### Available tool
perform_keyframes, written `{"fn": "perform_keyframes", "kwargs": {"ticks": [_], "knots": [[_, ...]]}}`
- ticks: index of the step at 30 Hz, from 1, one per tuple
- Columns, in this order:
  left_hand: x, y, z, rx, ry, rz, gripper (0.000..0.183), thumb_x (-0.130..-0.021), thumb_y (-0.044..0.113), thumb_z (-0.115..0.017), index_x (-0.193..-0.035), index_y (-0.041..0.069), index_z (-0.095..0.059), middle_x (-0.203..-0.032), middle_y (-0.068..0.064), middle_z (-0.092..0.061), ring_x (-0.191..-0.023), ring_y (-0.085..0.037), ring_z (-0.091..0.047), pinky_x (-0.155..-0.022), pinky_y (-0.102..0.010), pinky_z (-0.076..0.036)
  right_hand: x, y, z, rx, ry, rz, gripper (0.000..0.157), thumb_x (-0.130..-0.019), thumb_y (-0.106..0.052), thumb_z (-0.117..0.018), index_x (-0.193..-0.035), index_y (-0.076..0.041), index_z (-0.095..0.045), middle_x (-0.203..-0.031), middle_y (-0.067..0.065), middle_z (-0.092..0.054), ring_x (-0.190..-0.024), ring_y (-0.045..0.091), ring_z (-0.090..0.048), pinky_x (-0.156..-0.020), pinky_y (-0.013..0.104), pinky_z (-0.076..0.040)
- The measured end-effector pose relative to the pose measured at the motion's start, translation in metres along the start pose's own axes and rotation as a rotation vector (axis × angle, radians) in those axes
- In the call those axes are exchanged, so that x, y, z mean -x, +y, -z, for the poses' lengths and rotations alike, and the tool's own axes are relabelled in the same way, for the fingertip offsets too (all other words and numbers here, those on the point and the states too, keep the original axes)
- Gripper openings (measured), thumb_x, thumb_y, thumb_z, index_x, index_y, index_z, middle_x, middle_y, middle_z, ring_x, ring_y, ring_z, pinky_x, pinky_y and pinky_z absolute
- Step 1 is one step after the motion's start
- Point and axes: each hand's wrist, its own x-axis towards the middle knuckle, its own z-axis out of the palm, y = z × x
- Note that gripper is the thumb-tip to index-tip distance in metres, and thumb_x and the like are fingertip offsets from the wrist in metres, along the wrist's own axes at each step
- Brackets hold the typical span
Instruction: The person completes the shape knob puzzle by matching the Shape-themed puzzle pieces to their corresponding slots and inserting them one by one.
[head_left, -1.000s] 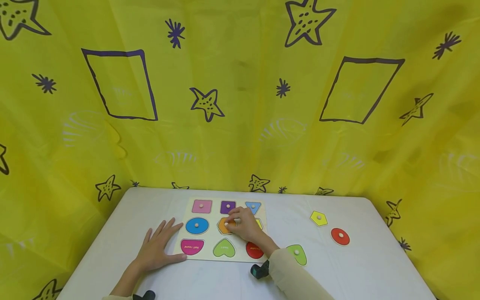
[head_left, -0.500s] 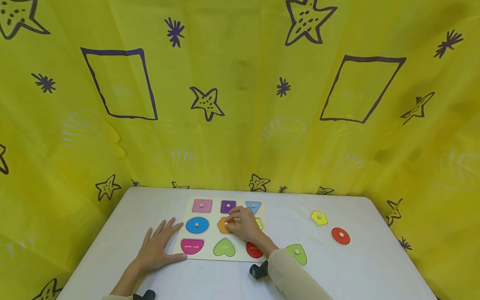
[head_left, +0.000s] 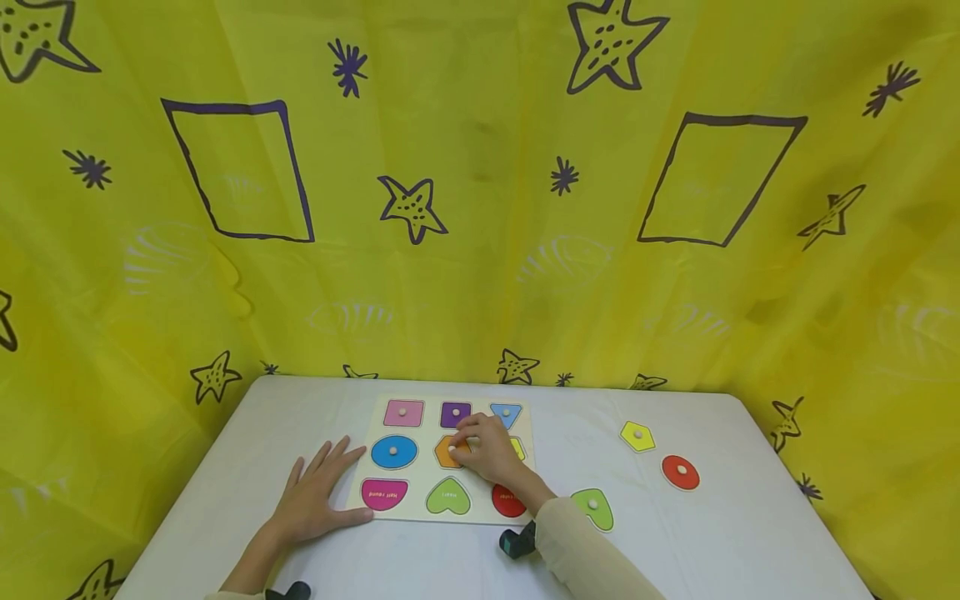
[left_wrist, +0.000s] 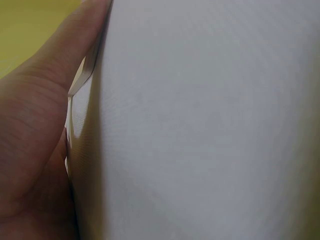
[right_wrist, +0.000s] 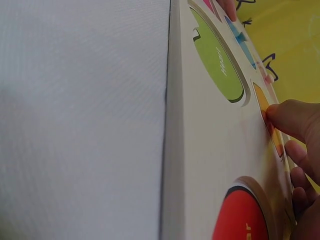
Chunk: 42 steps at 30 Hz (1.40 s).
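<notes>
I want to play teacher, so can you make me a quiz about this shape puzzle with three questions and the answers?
1. Pick one: which does the right hand touch?
A) blue oval
B) orange piece
C) purple square

2. Fill in: the word on the green slot of the board is ____.

3. True or false: the red knobbed piece lies on the board.

Key: 1 B; 2 Heart; 3 False, it lies on the table.
</notes>
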Motion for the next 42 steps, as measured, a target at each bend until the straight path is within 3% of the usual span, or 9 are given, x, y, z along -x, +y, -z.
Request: {"fn": "perform_keyframes", "kwargs": {"ticks": [5,13,23,28,33,39,42], "knots": [[-0.001,0.004,0.004,-0.032,-0.045,0.032,0.104,-0.068,0.07,-0.081,-0.154,0.019,-0.049,-0.163,-0.02,-0.035,-0.152,-0.049,-0.017,-0.116,-0.076,0.001,0.0,-0.001,0.001,-0.002,0.0,-0.005,0.005,-0.088,-0.019,-0.081,-0.091,-0.015,-0.081,-0.12,0.004,-0.066,-0.117,0.028,-0.049,-0.101,0.053,-0.044],[0.0,-0.005,-0.005,-0.016,0.019,-0.016,0.105,-0.066,0.074,-0.079,-0.151,0.019,-0.051,-0.16,-0.022,-0.038,-0.149,-0.051,-0.021,-0.114,-0.078,-0.003,0.0,0.0,0.004,0.022,-0.034,0.005,0.008,-0.088,-0.021,-0.081,-0.095,-0.017,-0.081,-0.12,0.004,-0.067,-0.118,0.028,-0.051,-0.101,0.051,-0.045],[0.001,0.003,0.002,-0.019,-0.056,0.026,0.105,-0.068,0.068,-0.082,-0.154,0.017,-0.048,-0.163,-0.021,-0.033,-0.151,-0.049,-0.017,-0.115,-0.077,0.001,0.004,-0.004,0.024,0.057,-0.143,0.06,0.029,-0.092,-0.029,-0.078,-0.118,-0.017,-0.075,-0.12,-0.001,-0.068,-0.121,0.026,-0.055,-0.105,0.051,-0.046],[-0.001,0.003,0.002,-0.039,-0.083,0.051,0.107,-0.068,0.07,-0.081,-0.155,0.018,-0.047,-0.164,-0.02,-0.032,-0.152,-0.048,-0.015,-0.116,-0.076,0.003,0.007,-0.004,0.035,0.059,-0.151,0.086,0.04,-0.091,-0.028,-0.08,-0.127,-0.014,-0.071,-0.125,0.003,-0.068,-0.12,0.026,-0.056,-0.104,0.049,-0.046],[0.0,0.002,0.001,-0.05,-0.079,0.052,0.107,-0.068,0.07,-0.081,-0.155,0.018,-0.047,-0.164,-0.02,-0.032,-0.152,-0.049,-0.015,-0.115,-0.077,0.002,0.01,0.002,0.045,0.046,-0.137,0.132,0.039,-0.091,-0.019,-0.08,-0.128,-0.01,-0.07,-0.125,0.005,-0.07,-0.118,0.028,-0.059,-0.1,0.05,-0.048],[0.0,0.002,0.002,-0.05,-0.066,0.039,0.106,-0.068,0.07,-0.081,-0.155,0.018,-0.047,-0.164,-0.02,-0.033,-0.152,-0.049,-0.016,-0.115,-0.077,0.001,0.017,0.012,0.061,0.084,-0.124,0.06,0.04,-0.092,-0.023,-0.079,-0.13,-0.014,-0.069,-0.134,0.004,-0.065,-0.133,0.032,-0.051,-0.111,0.054,-0.043],[0.0,0.001,0.001,-0.042,-0.06,0.034,0.106,-0.069,0.07,-0.081,-0.154,0.018,-0.047,-0.164,-0.02,-0.033,-0.152,-0.049,-0.016,-0.115,-0.077,0.001,0.02,0.019,0.07,0.098,-0.098,0.035,0.04,-0.092,-0.024,-0.079,-0.13,-0.014,-0.069,-0.133,0.005,-0.065,-0.126,0.03,-0.054,-0.109,0.053,-0.044]]}}
